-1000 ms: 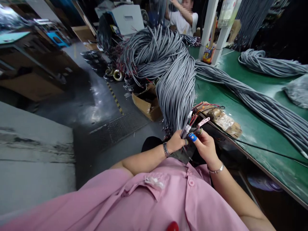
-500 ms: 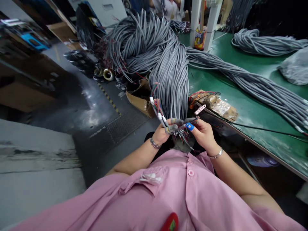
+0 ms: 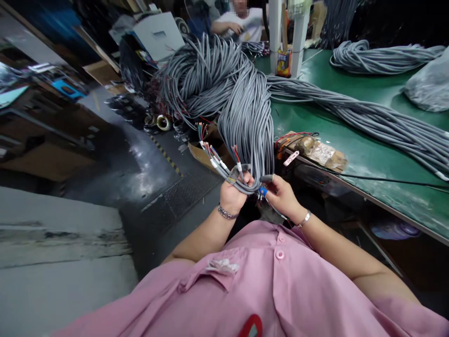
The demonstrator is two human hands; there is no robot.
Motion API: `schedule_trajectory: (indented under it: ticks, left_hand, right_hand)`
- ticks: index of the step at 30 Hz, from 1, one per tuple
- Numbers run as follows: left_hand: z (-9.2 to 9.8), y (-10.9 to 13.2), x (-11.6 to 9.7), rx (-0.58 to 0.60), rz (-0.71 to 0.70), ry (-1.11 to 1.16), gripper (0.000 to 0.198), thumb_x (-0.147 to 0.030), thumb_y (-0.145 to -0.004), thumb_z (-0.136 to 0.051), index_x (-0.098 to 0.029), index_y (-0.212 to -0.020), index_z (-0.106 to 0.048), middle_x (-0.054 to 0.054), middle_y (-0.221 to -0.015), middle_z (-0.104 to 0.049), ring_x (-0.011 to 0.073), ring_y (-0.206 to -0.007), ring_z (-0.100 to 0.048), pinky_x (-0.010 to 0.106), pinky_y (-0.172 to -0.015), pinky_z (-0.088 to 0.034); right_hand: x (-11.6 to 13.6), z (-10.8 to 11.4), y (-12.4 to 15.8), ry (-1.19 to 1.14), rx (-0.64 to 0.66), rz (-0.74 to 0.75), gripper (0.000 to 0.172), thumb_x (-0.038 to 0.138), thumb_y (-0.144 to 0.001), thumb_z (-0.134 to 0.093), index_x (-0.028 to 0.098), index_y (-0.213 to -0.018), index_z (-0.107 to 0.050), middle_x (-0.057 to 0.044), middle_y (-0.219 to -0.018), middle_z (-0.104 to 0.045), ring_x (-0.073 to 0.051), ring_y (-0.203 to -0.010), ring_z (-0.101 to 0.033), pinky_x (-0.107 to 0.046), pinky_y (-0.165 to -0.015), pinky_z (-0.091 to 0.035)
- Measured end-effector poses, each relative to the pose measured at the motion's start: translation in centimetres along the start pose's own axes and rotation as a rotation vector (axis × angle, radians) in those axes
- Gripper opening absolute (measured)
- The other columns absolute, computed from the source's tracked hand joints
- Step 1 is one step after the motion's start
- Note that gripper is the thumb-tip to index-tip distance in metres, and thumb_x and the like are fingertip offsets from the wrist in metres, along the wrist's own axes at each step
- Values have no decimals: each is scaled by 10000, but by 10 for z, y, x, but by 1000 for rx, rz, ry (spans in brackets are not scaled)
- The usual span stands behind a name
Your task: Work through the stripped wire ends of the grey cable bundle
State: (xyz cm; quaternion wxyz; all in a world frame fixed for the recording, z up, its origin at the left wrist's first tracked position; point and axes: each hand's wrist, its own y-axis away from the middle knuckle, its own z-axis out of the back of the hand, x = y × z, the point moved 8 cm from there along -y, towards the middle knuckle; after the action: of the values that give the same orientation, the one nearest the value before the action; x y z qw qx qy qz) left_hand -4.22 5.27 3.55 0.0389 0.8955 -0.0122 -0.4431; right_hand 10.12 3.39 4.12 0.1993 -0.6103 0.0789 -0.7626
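Observation:
My left hand (image 3: 233, 193) is closed around several grey cables (image 3: 220, 169) near their ends. Their stripped ends, with thin coloured wires and white sleeves, fan up and to the left. Dark finger covers show on some fingers. Close on its right, my right hand (image 3: 283, 198), with a blue cover on the thumb, pinches at a grey cable in the bundle; the exact grip is partly hidden. Below the fingers hang more white-sleeved wire ends. A thick hank of grey cables (image 3: 247, 112) drops over the table edge just beyond both hands.
The green table (image 3: 351, 112) bears long grey cable hanks, a plastic bag (image 3: 428, 89) and a taped wooden block (image 3: 324, 154) by its edge. A cardboard box (image 3: 203, 157) stands below the hank. A grey cabinet (image 3: 63, 252) is at left. Another person (image 3: 242, 23) sits beyond.
My left hand has turned, and the cable ends in it now spread farther left. My right hand has shifted slightly left and lower. The head view has tilted a little.

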Motion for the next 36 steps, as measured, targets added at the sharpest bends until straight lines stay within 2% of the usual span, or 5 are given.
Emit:
schedule_trajectory:
  ticks: [8,13,22,28,36]
  left_hand:
    - [-12,0,4,35,20,-20,355,-489,-787,-578,-176,-621,-579,28,-586,-544,156,-611,-578,302,-628,-485]
    - [-14,-1,4,100,-15,-136,454,-616,-708,-654,-168,-759,-597,18,-554,-595,174,-533,-610,301,-564,-490]
    - [-31,-5,-13,259,-206,-134,582,-707,-764,-543,-150,-899,-642,-28,-457,-496,155,-470,-576,310,-592,-507]
    - [-46,-3,-21,369,-373,-225,470,-422,-682,-787,-188,-1030,-576,-55,-605,-517,108,-527,-535,262,-586,-469]
    - [-56,-11,-26,299,-505,-704,389,-367,-581,-853,-168,-673,-532,-41,-617,-495,86,-569,-448,245,-609,-432]
  right_hand:
    - [-10,-22,4,607,168,173,204,186,-825,-553,192,-1029,-569,-90,-934,-604,-233,-830,-541,-348,-739,-449]
    - [-9,-19,1,559,182,211,319,165,-814,-534,193,-1132,-530,-77,-947,-602,-224,-833,-556,-332,-745,-446]
    - [3,-11,-12,504,104,213,186,351,-863,-578,199,-970,-579,-41,-814,-574,-190,-721,-529,-301,-665,-418]
    - [-1,-12,-10,507,19,137,158,308,-887,-518,191,-965,-588,-54,-820,-622,-191,-712,-567,-300,-669,-441]
    - [-6,6,-11,375,-88,84,349,348,-877,-535,185,-1186,-548,-45,-788,-669,-185,-611,-590,-292,-595,-454]
